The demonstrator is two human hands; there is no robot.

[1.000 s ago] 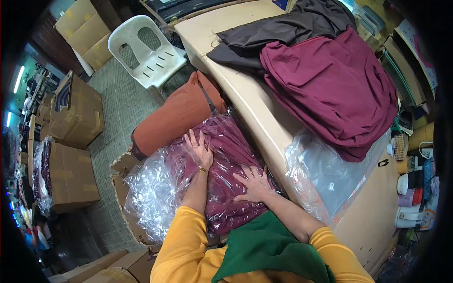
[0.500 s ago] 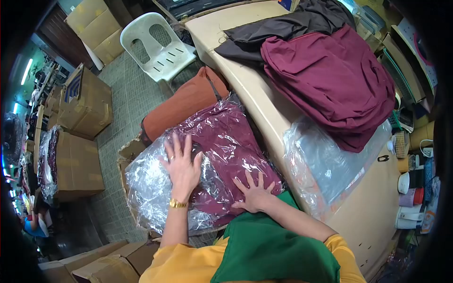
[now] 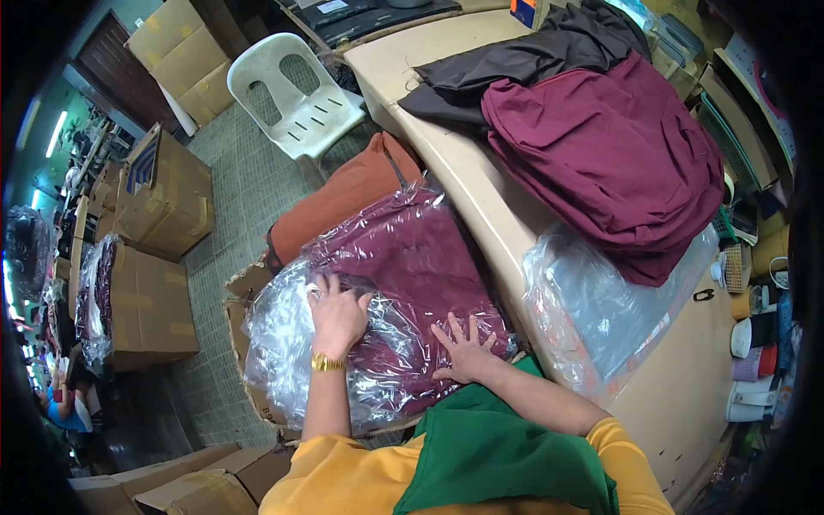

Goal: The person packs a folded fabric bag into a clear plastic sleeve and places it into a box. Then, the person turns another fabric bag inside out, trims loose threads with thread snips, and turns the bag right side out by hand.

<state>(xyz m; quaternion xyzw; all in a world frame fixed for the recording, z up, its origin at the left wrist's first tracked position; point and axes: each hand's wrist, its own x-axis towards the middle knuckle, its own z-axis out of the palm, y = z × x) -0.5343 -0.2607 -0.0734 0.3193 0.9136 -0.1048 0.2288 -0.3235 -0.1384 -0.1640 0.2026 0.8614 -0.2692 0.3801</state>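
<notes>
A folded maroon fabric item in a clear plastic bag (image 3: 421,257) lies on top of an open cardboard box (image 3: 239,343). My left hand (image 3: 338,319), with a gold watch at the wrist, presses on the crinkled, looser side of the plastic, its fingers apart and slightly bent. Lower right, my right hand (image 3: 466,349) rests flat on the bagged maroon fabric with fingers spread. Neither hand grips anything. Behind the bag lies a rust-coloured fabric bundle (image 3: 343,189), partly hidden by it.
To the right, a tan table (image 3: 669,378) bears a maroon backpack-like item (image 3: 601,154), dark fabric (image 3: 524,64) and clear plastic bags (image 3: 601,300). A pale plastic chair (image 3: 300,103) stands beyond. Cardboard boxes (image 3: 154,300) line the left. Another person (image 3: 69,408) is at far left.
My left hand has shifted slightly down on the plastic, and its fingers have bent. The plastic under it is flatter and more wrinkled. My right hand keeps its place on the bag.
</notes>
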